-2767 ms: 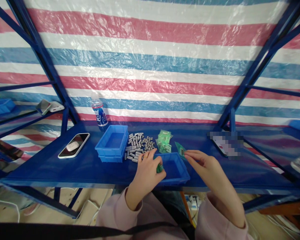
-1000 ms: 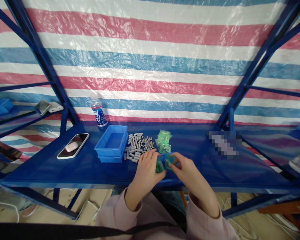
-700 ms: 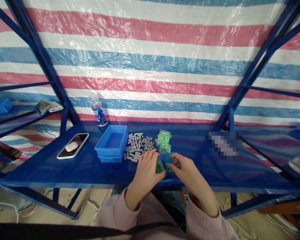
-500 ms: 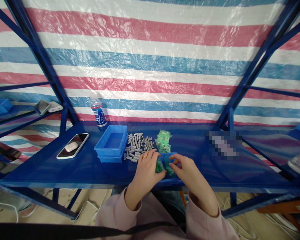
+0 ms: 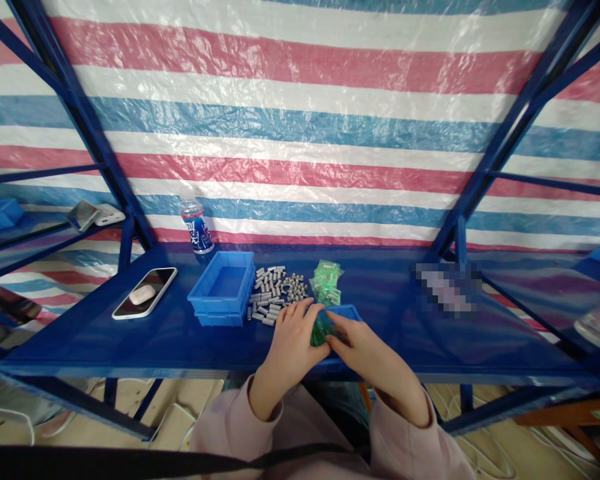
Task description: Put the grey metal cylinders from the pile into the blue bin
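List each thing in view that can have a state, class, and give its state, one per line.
Left hand: curled around green packets
Right hand: fingers bent, at the packets; grip unclear
Front tray: partly hidden
Green pile: heaped
Metal parts: loose, scattered
Other trays: stacked
Bottle: upright
Phone: flat, screen up
White case: closed, on the phone
Pixelated thing: unclear

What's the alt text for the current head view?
Two hands, left and right, meet at green packets over a blue tray; beyond lie loose metal parts, more green packets and stacked blue bins.
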The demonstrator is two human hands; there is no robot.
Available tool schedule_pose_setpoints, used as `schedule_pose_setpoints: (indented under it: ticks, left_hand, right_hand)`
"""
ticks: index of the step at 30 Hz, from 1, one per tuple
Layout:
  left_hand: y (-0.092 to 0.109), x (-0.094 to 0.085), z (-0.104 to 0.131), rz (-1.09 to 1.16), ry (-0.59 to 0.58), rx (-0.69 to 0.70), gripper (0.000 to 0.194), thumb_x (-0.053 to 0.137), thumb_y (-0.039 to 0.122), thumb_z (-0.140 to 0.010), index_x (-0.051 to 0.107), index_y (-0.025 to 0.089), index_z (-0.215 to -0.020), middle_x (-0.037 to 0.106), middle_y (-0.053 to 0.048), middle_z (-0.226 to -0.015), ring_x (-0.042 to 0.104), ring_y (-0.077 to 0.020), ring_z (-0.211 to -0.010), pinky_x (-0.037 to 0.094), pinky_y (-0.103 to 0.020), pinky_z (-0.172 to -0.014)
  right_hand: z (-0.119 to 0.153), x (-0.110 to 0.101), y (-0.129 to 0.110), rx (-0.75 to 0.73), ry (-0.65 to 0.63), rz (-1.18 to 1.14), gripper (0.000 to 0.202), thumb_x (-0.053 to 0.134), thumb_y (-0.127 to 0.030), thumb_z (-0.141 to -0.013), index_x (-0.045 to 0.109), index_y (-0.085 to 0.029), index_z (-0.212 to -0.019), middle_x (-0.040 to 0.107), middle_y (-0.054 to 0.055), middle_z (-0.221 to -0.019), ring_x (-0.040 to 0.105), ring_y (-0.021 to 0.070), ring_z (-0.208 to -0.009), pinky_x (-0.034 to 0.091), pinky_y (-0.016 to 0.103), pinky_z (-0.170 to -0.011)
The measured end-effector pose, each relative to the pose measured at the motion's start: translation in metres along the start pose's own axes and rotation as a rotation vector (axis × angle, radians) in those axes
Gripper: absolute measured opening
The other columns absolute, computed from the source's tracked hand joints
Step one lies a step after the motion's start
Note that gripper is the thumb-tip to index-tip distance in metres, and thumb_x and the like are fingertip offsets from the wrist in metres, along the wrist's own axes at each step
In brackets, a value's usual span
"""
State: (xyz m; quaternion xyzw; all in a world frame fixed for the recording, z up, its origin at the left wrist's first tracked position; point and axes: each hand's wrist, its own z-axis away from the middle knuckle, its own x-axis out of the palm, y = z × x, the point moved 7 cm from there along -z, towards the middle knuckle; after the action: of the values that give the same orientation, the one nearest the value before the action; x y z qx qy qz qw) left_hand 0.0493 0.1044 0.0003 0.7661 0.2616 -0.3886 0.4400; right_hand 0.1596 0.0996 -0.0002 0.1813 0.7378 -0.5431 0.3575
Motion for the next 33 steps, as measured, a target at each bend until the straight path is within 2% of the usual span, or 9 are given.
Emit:
schedule_pose_setpoints:
  ticks: [4, 7, 11, 15, 19, 21, 25, 30, 33]
  left_hand:
    - [-0.001, 0.002, -0.001, 0.000, 0.004, 0.017, 0.063, 0.066, 0.030, -0.071, 0.045, 0.032, -0.130, 0.048, -0.005, -0.134, 0.042, -0.0260, -0.123, 0.031, -0.044, -0.103]
    - [-0.002, 0.003, -0.001, -0.014, 0.014, 0.019, 0.061, 0.068, 0.033, -0.070, 0.048, 0.034, -0.128, 0.048, -0.005, -0.134, 0.043, -0.0272, -0.123, 0.030, -0.046, -0.103]
    - [0.001, 0.001, -0.001, -0.008, 0.038, 0.034, 0.048, 0.069, 0.029, -0.070, 0.057, 0.032, -0.117, 0.049, -0.005, -0.132, 0.044, -0.0265, -0.123, 0.026, -0.047, -0.107]
    - [0.011, -0.002, -0.002, 0.054, 0.049, 0.140, 0.046, 0.062, 0.017, -0.074, 0.054, 0.027, -0.118, 0.052, -0.004, -0.130, 0.045, -0.0207, -0.122, 0.022, -0.042, -0.111]
    - [0.016, 0.000, -0.002, 0.106, -0.001, 0.203, 0.048, 0.058, 0.011, -0.077, 0.049, 0.023, -0.122, 0.061, -0.003, -0.116, 0.052, -0.0174, -0.110, 0.034, -0.035, -0.103]
    - [0.015, 0.000, -0.002, 0.104, -0.009, 0.185, 0.041, 0.059, 0.013, -0.077, 0.051, 0.022, -0.117, 0.063, -0.003, -0.110, 0.053, -0.0181, -0.105, 0.038, -0.035, -0.097]
    - [0.014, 0.002, -0.002, 0.054, -0.032, 0.153, 0.015, 0.061, 0.020, -0.079, 0.056, 0.020, -0.094, 0.064, -0.001, -0.092, 0.055, -0.0183, -0.092, 0.039, -0.035, -0.091]
    - [0.016, 0.002, -0.002, 0.020, -0.058, 0.167, 0.004, 0.060, 0.024, -0.082, 0.060, 0.021, -0.084, 0.064, 0.001, -0.086, 0.054, -0.0167, -0.091, 0.037, -0.034, -0.091]
    - [0.017, 0.003, -0.002, 0.019, -0.075, 0.182, 0.006, 0.059, 0.022, -0.083, 0.062, 0.021, -0.078, 0.064, 0.002, -0.085, 0.054, -0.0158, -0.092, 0.035, -0.033, -0.092]
  right_hand:
    - [0.003, 0.003, -0.003, -0.050, -0.048, 0.029, 0.042, 0.043, -0.008, -0.081, 0.060, -0.018, -0.118, 0.068, 0.011, -0.109, 0.064, 0.0228, -0.097, 0.048, 0.034, -0.087]
    - [0.005, 0.006, -0.001, -0.042, -0.105, 0.049, 0.042, 0.039, -0.007, -0.083, 0.059, -0.014, -0.119, 0.065, 0.015, -0.115, 0.061, 0.0240, -0.103, 0.045, 0.037, -0.091]
    - [0.004, 0.007, 0.003, -0.038, -0.113, 0.028, 0.035, 0.038, -0.009, -0.084, 0.060, -0.016, -0.109, 0.067, 0.013, -0.105, 0.062, 0.0230, -0.099, 0.046, 0.036, -0.089]
    - [0.000, 0.005, 0.006, -0.050, -0.084, -0.035, 0.028, 0.039, -0.009, -0.083, 0.059, -0.017, -0.102, 0.067, 0.010, -0.097, 0.062, 0.0214, -0.093, 0.047, 0.034, -0.085]
    - [-0.005, 0.003, 0.011, -0.042, -0.058, -0.085, 0.019, 0.044, -0.010, -0.081, 0.059, -0.017, -0.090, 0.066, 0.008, -0.092, 0.061, 0.0202, -0.086, 0.047, 0.032, -0.080]
    - [-0.006, 0.002, 0.013, -0.030, -0.061, -0.112, 0.013, 0.047, -0.012, -0.080, 0.059, -0.017, -0.083, 0.066, 0.006, -0.086, 0.060, 0.0191, -0.080, 0.046, 0.031, -0.076]
    - [-0.005, -0.001, 0.013, 0.006, -0.100, -0.164, 0.011, 0.052, -0.018, -0.081, 0.061, -0.017, -0.076, 0.065, 0.003, -0.076, 0.059, 0.0171, -0.071, 0.045, 0.028, -0.068]
    - [0.000, -0.018, 0.013, 0.002, -0.156, -0.349, 0.018, 0.055, -0.031, -0.083, 0.067, -0.018, -0.086, 0.069, 0.003, -0.083, 0.062, 0.0180, -0.077, 0.048, 0.028, -0.072]
    - [-0.007, -0.044, 0.035, 0.070, 0.027, -0.435, 0.027, 0.055, -0.040, -0.082, 0.066, -0.019, -0.094, 0.070, 0.005, -0.088, 0.064, 0.0204, -0.086, 0.050, 0.030, -0.075]
